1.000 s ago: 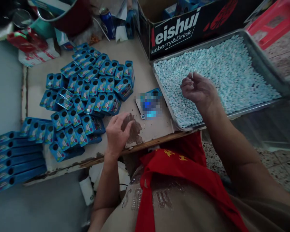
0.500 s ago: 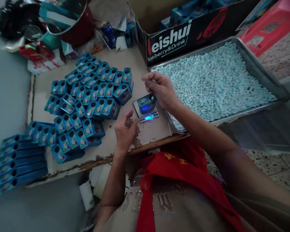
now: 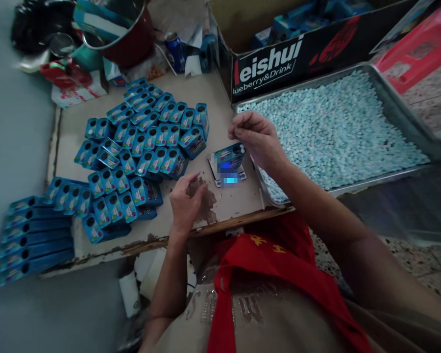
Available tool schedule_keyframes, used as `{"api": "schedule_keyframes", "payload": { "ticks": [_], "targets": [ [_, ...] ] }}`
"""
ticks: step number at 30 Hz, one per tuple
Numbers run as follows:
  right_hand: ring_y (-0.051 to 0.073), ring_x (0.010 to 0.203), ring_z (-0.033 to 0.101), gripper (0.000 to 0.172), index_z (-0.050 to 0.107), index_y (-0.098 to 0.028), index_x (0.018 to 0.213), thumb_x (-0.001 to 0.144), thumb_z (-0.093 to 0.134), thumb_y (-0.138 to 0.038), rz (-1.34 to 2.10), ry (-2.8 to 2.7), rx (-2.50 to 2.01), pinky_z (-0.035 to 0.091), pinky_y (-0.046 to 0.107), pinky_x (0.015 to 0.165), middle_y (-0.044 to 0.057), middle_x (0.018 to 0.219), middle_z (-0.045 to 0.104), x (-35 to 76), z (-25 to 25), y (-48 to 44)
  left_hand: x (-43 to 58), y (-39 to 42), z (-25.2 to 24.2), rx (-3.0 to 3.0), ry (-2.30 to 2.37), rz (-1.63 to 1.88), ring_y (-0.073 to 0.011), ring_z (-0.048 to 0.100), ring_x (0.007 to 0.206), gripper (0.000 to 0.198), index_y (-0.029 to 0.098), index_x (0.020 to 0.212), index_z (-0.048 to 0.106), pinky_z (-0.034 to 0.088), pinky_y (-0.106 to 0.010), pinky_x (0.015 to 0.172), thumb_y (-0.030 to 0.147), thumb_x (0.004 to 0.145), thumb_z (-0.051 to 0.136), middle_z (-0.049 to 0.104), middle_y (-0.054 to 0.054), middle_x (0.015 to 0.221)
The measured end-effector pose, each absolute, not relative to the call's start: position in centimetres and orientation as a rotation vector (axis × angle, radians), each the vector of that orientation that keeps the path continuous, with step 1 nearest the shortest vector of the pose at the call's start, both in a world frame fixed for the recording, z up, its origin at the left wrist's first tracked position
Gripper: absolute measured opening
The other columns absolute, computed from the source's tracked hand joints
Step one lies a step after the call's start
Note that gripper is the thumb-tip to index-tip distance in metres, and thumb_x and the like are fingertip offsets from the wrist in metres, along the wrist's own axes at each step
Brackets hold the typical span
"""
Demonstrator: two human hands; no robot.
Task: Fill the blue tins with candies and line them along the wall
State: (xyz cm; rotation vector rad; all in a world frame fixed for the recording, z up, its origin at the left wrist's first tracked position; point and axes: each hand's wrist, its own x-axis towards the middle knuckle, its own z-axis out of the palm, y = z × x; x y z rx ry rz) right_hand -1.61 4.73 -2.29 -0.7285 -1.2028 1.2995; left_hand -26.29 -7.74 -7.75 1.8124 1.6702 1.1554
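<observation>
A small blue box [image 3: 226, 156] with a round hole in its top stands on a little digital scale [image 3: 238, 176] whose display glows blue. My right hand [image 3: 259, 137] hovers just above and behind the box, its fingers pinched together; what they hold, if anything, is hidden. One pale pellet shows near the hole, beside that hand. My left hand [image 3: 185, 201] rests near the table's front edge, left of the scale, with thumb and fingers apart and nothing between them. To the right, a metal tray [image 3: 384, 83] holds a spread of pale blue-green pellets [image 3: 327, 132].
Rows of similar blue boxes [image 3: 143, 142] cover the left of the table [image 3: 209, 88]. Behind stand a black carton [image 3: 268, 63], a blue can [image 3: 174, 53] and a dark red pot [image 3: 132, 41]. A red plastic stool [image 3: 415, 49] is at the far right.
The whole view has shifted slightly, moving the table's contents rightward. My left hand has drawn away from the scale. My right hand stays pinched above the box, and a pellet now shows near the hole.
</observation>
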Motion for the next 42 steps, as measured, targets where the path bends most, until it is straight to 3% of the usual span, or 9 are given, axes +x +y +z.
{"api": "schedule_keyframes", "payload": {
  "ticks": [4,7,11,13,24,28,31,38,42],
  "targets": [
    [0.025,0.106,0.069,0.022,0.069,-0.030,0.107,0.099,0.081,-0.048,1.123,-1.196,-0.910,0.063,0.040,0.097,0.004,0.105,0.069,1.5,-3.9,7.5,-26.9,-8.0,-7.8,1.804,1.696,1.122,-0.0288,0.083,0.115,0.034,0.020,0.132,0.082,0.067,-0.047,0.111,0.041,0.104,0.081,0.084,-0.012,0.129],
    [0.030,0.123,0.067,0.013,0.071,-0.027,0.116,0.106,0.072,-0.036,0.768,-1.547,-1.251,0.057,0.049,0.116,0.010,0.124,0.073,5.3,-5.3,9.3,-27.6,-7.4,-8.5,1.792,1.734,1.110,-0.0314,0.084,0.116,0.040,0.020,0.132,0.083,0.067,-0.049,0.111,0.047,0.103,0.082,0.085,-0.013,0.129],
    [0.044,0.159,0.046,0.043,0.069,-0.018,0.144,0.106,0.081,-0.033,0.384,-2.169,-1.651,0.037,0.061,0.135,0.024,0.171,0.055,8.3,-6.3,9.5,-28.4,-6.1,-10.0,1.819,1.771,1.131,-0.0331,0.085,0.109,0.045,0.020,0.133,0.083,0.069,-0.050,0.105,0.053,0.102,0.082,0.086,-0.013,0.123],
    [0.046,0.160,0.043,0.045,0.065,-0.018,0.153,0.114,0.073,-0.039,0.296,-2.343,-1.720,0.039,0.064,0.132,0.024,0.175,0.052,8.2,-6.4,8.9,-28.7,-5.6,-10.7,1.913,1.785,1.160,-0.0341,0.085,0.109,0.040,0.021,0.128,0.085,0.069,-0.052,0.105,0.053,0.103,0.081,0.087,-0.013,0.120],
    [0.033,0.105,0.072,0.021,0.070,-0.019,0.110,0.116,0.051,-0.026,0.527,-1.993,-1.903,0.056,0.040,0.089,0.015,0.111,0.078,8.8,-5.7,9.3,-28.9,-4.3,-12.6,2.246,1.742,1.139,-0.0359,0.082,0.120,0.026,0.024,0.126,0.084,0.063,-0.054,0.113,0.043,0.111,0.074,0.085,-0.015,0.127],
    [0.018,0.065,0.051,0.021,0.057,-0.026,0.091,0.111,0.057,-0.033,0.980,-1.032,-1.573,0.039,0.026,0.058,-0.001,0.073,0.056,11.2,-5.8,10.6,-28.9,-4.0,-13.1,2.244,1.793,1.119,-0.0361,0.081,0.119,0.030,0.022,0.125,0.084,0.063,-0.053,0.112,0.046,0.109,0.073,0.085,-0.016,0.126],
    [0.014,0.058,0.034,0.039,0.048,-0.026,0.082,0.102,0.075,-0.045,1.320,-0.600,-1.260,0.029,0.023,0.053,-0.006,0.067,0.045,13.7,-6.9,11.7,-28.6,-4.1,-13.1,2.254,1.826,1.088,-0.0354,0.080,0.120,0.031,0.021,0.122,0.084,0.061,-0.053,0.115,0.046,0.107,0.073,0.085,-0.017,0.125],
    [0.014,0.065,0.011,0.056,0.045,-0.031,0.070,0.095,0.086,-0.061,1.411,-0.829,-0.939,0.022,0.033,0.058,-0.011,0.064,0.029,17.3,-10.9,13.9,-27.6,-5.1,-12.7,2.269,1.863,1.040,-0.0339,0.078,0.122,0.031,0.020,0.120,0.085,0.060,-0.048,0.115,0.044,0.108,0.070,0.085,-0.017,0.125],
    [0.014,0.062,0.017,0.053,0.048,-0.030,0.066,0.096,0.086,-0.050,1.305,-0.990,-0.962,0.022,0.034,0.059,-0.009,0.062,0.035,16.9,-10.7,13.4,-27.3,-5.5,-12.6,2.261,1.851,0.973,-0.0337,0.077,0.123,0.028,0.019,0.123,0.085,0.060,-0.048,0.115,0.038,0.108,0.070,0.084,-0.017,0.126]
  ]
}}
